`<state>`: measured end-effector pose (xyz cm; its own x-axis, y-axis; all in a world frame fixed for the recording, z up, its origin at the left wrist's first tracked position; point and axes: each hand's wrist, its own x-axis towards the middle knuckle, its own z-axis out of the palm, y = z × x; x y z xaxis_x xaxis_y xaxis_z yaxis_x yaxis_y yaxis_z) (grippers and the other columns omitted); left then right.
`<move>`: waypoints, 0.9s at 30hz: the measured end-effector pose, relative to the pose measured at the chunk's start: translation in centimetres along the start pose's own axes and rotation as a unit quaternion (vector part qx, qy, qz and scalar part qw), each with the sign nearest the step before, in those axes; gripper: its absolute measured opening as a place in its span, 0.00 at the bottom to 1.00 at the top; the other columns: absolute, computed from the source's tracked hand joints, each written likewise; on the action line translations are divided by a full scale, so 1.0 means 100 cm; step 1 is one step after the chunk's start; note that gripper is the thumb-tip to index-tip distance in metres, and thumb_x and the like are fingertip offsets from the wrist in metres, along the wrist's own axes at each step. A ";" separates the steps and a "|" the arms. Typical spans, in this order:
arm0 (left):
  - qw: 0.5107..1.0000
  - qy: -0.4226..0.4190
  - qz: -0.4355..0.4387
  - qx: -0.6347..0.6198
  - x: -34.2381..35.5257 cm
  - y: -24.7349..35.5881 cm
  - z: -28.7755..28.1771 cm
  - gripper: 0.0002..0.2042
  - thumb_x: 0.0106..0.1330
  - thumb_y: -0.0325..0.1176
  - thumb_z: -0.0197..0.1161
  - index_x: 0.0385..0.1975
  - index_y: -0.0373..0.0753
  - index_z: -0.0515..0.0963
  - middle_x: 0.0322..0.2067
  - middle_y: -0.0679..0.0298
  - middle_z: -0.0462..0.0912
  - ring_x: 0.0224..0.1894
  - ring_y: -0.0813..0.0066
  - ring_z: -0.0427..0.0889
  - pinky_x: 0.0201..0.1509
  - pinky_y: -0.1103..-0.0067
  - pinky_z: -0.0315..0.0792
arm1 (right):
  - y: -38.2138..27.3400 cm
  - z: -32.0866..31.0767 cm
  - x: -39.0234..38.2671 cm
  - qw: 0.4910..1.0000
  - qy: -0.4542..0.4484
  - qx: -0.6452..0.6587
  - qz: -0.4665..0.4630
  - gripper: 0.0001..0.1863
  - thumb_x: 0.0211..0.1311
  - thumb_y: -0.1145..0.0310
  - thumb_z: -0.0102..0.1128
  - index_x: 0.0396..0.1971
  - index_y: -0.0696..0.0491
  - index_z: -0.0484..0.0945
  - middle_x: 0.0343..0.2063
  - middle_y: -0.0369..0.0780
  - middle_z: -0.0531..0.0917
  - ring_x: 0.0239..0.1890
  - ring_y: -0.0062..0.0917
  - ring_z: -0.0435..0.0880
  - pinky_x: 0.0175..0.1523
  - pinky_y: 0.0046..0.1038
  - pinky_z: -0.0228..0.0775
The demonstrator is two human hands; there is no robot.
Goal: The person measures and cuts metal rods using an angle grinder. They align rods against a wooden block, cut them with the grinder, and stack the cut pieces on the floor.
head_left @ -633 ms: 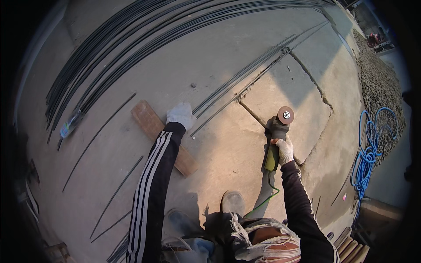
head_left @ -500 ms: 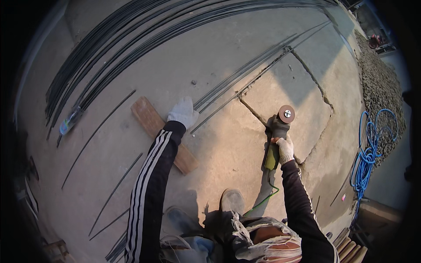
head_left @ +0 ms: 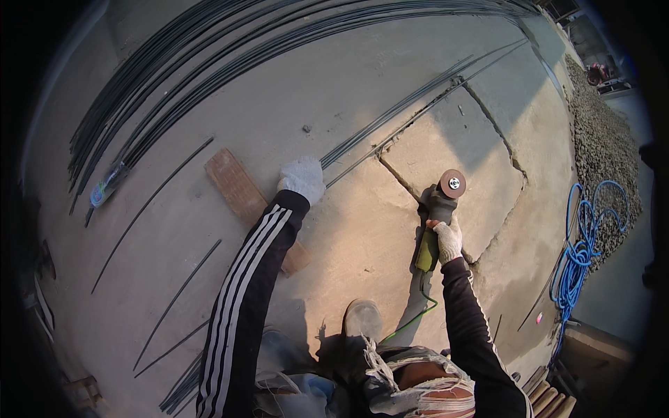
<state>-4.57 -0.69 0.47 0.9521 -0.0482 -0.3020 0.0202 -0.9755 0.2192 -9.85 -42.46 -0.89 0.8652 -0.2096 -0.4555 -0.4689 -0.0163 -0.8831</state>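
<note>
My right grip (head_left: pixel 449 238), in a white knit glove, is clenched around the body of an angle grinder (head_left: pixel 440 207), to the right of the middle of what I see. The grinder's round reddish-brown disc (head_left: pixel 452 182) is at the far end from me, while its yellow-green rear end (head_left: pixel 426 251) points back my way, just left of my wrist; a green cord (head_left: pixel 417 318) curves from there down past my shoe (head_left: pixel 364 318). My left grip (head_left: pixel 302 179), gloved in white too, reaches forward over the near ends of a few thin dark rods (head_left: pixel 397 111); the fingers are hidden under the back of the glove, so I cannot tell whether it has hold of them. Those rods run off to the upper right, close along one side of a crack (head_left: pixel 398 177) in the concrete floor (head_left: pixel 362 258). A brown wooden board (head_left: pixel 233 181) lies slantwise beneath my left forearm, both ends showing. Farther left are loose rods (head_left: pixel 152 199), and beyond them a thick bundle of long rods (head_left: pixel 118 101) bends across the top, clear plastic (head_left: pixel 104 191) about its near ends. Far right, a tangled blue hose (head_left: pixel 575 268) lies beside a heap of grey gravel (head_left: pixel 599 132)
</note>
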 end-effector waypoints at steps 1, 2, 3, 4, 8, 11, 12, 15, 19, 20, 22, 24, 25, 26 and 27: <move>1.000 -0.026 -0.001 -0.017 -0.002 -0.002 -0.007 0.14 0.64 0.37 0.64 0.44 0.35 0.83 0.47 0.49 0.87 0.53 0.51 0.87 0.51 0.59 0.82 | 0.000 0.000 0.001 0.998 0.025 -0.061 0.002 0.23 0.53 0.70 0.73 0.47 0.61 0.76 0.36 0.44 0.87 0.35 0.29 0.87 0.43 0.29 0.79; 0.998 -0.055 -0.002 -0.030 -0.006 -0.004 -0.014 0.15 0.64 0.37 0.64 0.44 0.35 0.84 0.48 0.48 0.87 0.54 0.51 0.87 0.52 0.59 0.82 | 0.000 -0.001 -0.001 0.993 0.033 -0.117 -0.003 0.25 0.53 0.67 0.75 0.49 0.61 0.76 0.38 0.44 0.88 0.36 0.30 0.87 0.44 0.30 0.79; 0.995 -0.085 0.003 -0.049 -0.009 -0.009 -0.022 0.18 0.64 0.39 0.63 0.48 0.34 0.83 0.52 0.44 0.86 0.58 0.49 0.85 0.56 0.59 0.81 | 0.000 -0.001 -0.001 0.987 0.048 -0.153 -0.004 0.27 0.53 0.65 0.76 0.50 0.60 0.76 0.38 0.45 0.87 0.37 0.31 0.87 0.44 0.31 0.79; 0.993 -0.100 0.003 -0.063 -0.015 -0.011 -0.027 0.18 0.64 0.39 0.62 0.49 0.34 0.82 0.53 0.44 0.85 0.57 0.48 0.85 0.57 0.59 0.80 | -0.001 -0.002 -0.001 0.981 0.058 -0.186 -0.008 0.28 0.53 0.62 0.77 0.50 0.60 0.76 0.39 0.45 0.87 0.38 0.31 0.87 0.45 0.32 0.79; 0.983 -0.112 0.012 -0.144 -0.032 -0.026 -0.047 0.20 0.66 0.40 0.60 0.53 0.36 0.80 0.54 0.44 0.84 0.57 0.44 0.83 0.61 0.58 0.77 | -0.007 0.002 -0.010 0.971 0.081 -0.225 -0.024 0.32 0.53 0.55 0.78 0.51 0.60 0.77 0.41 0.47 0.87 0.41 0.36 0.86 0.48 0.35 0.79; 0.977 -0.127 0.016 -0.172 -0.040 -0.037 -0.065 0.18 0.69 0.40 0.58 0.52 0.35 0.79 0.49 0.47 0.86 0.52 0.49 0.86 0.57 0.60 0.79 | -0.011 0.003 -0.015 0.952 0.088 -0.291 -0.036 0.33 0.54 0.52 0.77 0.51 0.59 0.77 0.41 0.48 0.87 0.42 0.37 0.86 0.50 0.36 0.78; 0.975 -0.139 0.012 -0.170 -0.042 -0.040 -0.073 0.18 0.71 0.40 0.58 0.52 0.34 0.79 0.47 0.48 0.88 0.49 0.52 0.88 0.54 0.62 0.80 | -0.010 0.005 -0.016 0.950 0.093 -0.297 -0.023 0.33 0.54 0.51 0.77 0.51 0.59 0.77 0.41 0.49 0.86 0.43 0.38 0.86 0.51 0.36 0.78; 0.914 -0.188 -0.043 -0.357 -0.054 -0.048 -0.100 0.14 0.74 0.38 0.58 0.48 0.33 0.79 0.38 0.55 0.89 0.38 0.67 0.90 0.44 0.70 0.82 | -0.011 0.007 -0.018 0.930 0.113 -0.347 -0.047 0.36 0.55 0.48 0.77 0.53 0.60 0.77 0.46 0.51 0.84 0.46 0.41 0.85 0.52 0.38 0.76; 0.867 -0.228 -0.018 -0.443 -0.085 -0.049 -0.123 0.13 0.76 0.32 0.56 0.51 0.29 0.78 0.35 0.61 0.88 0.34 0.78 0.87 0.39 0.78 0.80 | -0.021 0.017 -0.051 0.872 0.254 -0.386 -0.161 0.40 0.61 0.47 0.75 0.62 0.61 0.73 0.53 0.50 0.79 0.42 0.41 0.83 0.51 0.37 0.76; 0.855 -0.237 -0.009 -0.462 -0.098 -0.049 -0.124 0.13 0.77 0.31 0.56 0.51 0.28 0.78 0.35 0.60 0.88 0.34 0.77 0.88 0.40 0.78 0.81 | -0.027 0.023 -0.068 0.897 0.226 -0.332 -0.186 0.34 0.66 0.51 0.73 0.61 0.61 0.74 0.49 0.46 0.81 0.41 0.31 0.82 0.49 0.33 0.75; 0.832 -0.252 -0.002 -0.494 -0.125 -0.048 -0.119 0.13 0.77 0.30 0.55 0.51 0.27 0.78 0.35 0.60 0.88 0.35 0.77 0.88 0.41 0.79 0.81 | -0.039 0.050 -0.095 0.970 0.116 -0.152 -0.148 0.31 0.69 0.55 0.71 0.61 0.60 0.75 0.45 0.41 0.81 0.41 0.23 0.80 0.47 0.27 0.74; 0.809 -0.265 -0.003 -0.524 -0.152 -0.043 -0.104 0.13 0.76 0.29 0.55 0.52 0.27 0.77 0.36 0.60 0.88 0.36 0.77 0.89 0.43 0.79 0.82 | -0.047 0.089 -0.116 0.991 -0.037 -0.071 -0.106 0.24 0.74 0.59 0.66 0.60 0.59 0.75 0.43 0.36 0.80 0.39 0.16 0.79 0.44 0.19 0.72; 0.798 -0.252 -0.030 -0.546 -0.169 -0.036 -0.093 0.13 0.75 0.29 0.56 0.52 0.26 0.77 0.35 0.60 0.88 0.35 0.77 0.89 0.42 0.80 0.81 | -0.051 0.114 -0.117 0.993 -0.095 -0.039 -0.058 0.24 0.76 0.60 0.64 0.62 0.59 0.73 0.43 0.37 0.80 0.40 0.19 0.81 0.45 0.22 0.74; 0.792 -0.256 -0.012 -0.554 -0.184 -0.030 -0.083 0.13 0.75 0.29 0.57 0.52 0.27 0.77 0.35 0.61 0.88 0.34 0.77 0.89 0.42 0.79 0.81 | -0.053 0.137 -0.121 0.982 -0.155 0.098 0.035 0.28 0.75 0.55 0.65 0.64 0.58 0.70 0.44 0.39 0.81 0.43 0.24 0.83 0.48 0.27 0.77; 0.787 -0.262 -0.008 -0.558 -0.199 -0.023 -0.072 0.13 0.75 0.29 0.57 0.52 0.27 0.77 0.35 0.61 0.87 0.34 0.77 0.88 0.41 0.79 0.81 | -0.055 0.158 -0.122 0.964 -0.163 0.174 0.116 0.34 0.73 0.49 0.66 0.66 0.58 0.68 0.45 0.41 0.82 0.45 0.29 0.84 0.49 0.33 0.79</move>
<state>-21.35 4.04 12.68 0.6977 -0.4056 -0.5905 0.5651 -0.1950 0.8017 -14.97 -24.40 7.76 0.7812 0.1505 -0.6059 -0.6169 0.3355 -0.7120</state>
